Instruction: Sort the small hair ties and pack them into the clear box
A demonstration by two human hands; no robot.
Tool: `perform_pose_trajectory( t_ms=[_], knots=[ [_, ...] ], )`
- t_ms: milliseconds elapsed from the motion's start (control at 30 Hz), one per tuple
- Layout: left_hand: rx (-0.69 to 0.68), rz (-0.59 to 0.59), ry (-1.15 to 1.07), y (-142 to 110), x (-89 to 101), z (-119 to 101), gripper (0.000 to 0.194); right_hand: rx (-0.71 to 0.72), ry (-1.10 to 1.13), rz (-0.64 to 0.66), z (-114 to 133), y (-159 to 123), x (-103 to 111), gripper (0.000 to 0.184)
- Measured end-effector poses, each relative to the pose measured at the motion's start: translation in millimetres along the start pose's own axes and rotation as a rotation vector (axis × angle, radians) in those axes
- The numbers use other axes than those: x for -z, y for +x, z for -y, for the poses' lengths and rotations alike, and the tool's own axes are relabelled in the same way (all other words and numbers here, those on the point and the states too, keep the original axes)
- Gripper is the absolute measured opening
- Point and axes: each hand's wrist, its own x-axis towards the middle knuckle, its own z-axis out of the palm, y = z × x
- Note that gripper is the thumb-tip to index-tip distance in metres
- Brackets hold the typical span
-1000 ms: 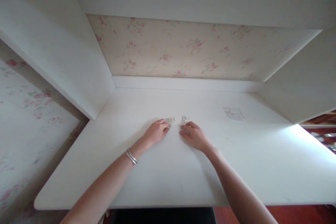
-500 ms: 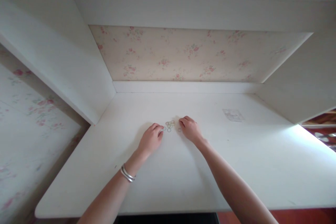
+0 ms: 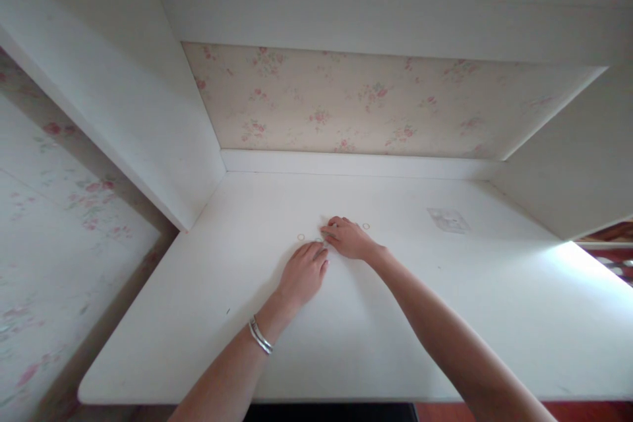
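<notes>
Both hands are low on the white desktop (image 3: 366, 316), close together near its middle. My left hand (image 3: 302, 271) lies palm down with fingers stretched forward, its fingertips by a small thin ring (image 3: 318, 240). Just beyond and to the right, my right hand (image 3: 347, 237) is also palm down, fingers extended and slightly apart, covering part of the small group of rings. One yellowish ring (image 3: 301, 237) lies left of the hands, and another ring (image 3: 366, 226) lies just right of my right hand. Whatever is under the palms and fingertips is hidden.
A clear, flat square piece (image 3: 448, 220) lies on the desk to the right. A small dark sliver (image 3: 228, 311) is at the left. White side panels (image 3: 163, 112) and a low back ledge (image 3: 356, 164) enclose the desktop. Silver bangles (image 3: 260, 335) circle my left wrist.
My right hand has moved left over the rings, and my left hand has shifted right and nearer to it. The clustered rings are now partly covered and more spread out. The view has shifted slightly.
</notes>
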Motion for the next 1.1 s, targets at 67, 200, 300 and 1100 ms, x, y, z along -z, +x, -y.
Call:
perform_pose_trajectory(
  t_ms=[67,200,300,1100],
  knots=[
    [0.019,-0.014,0.012,-1,1.8,4,0.03,0.018,0.043,0.029,0,2,2,0.027],
    [0.109,-0.048,0.032,-2,4.2,15,0.032,-0.004,0.079,0.022,-4,2,6,0.026],
    [0.13,-0.047,0.024,-2,3.1,20,0.031,-0.043,0.08,-0.001,-8,2,9,0.027],
    [0.005,0.03,-0.149,2,7.0,22,0.029,-0.159,0.03,-0.279,15,-62,-18,0.024]
  ],
)
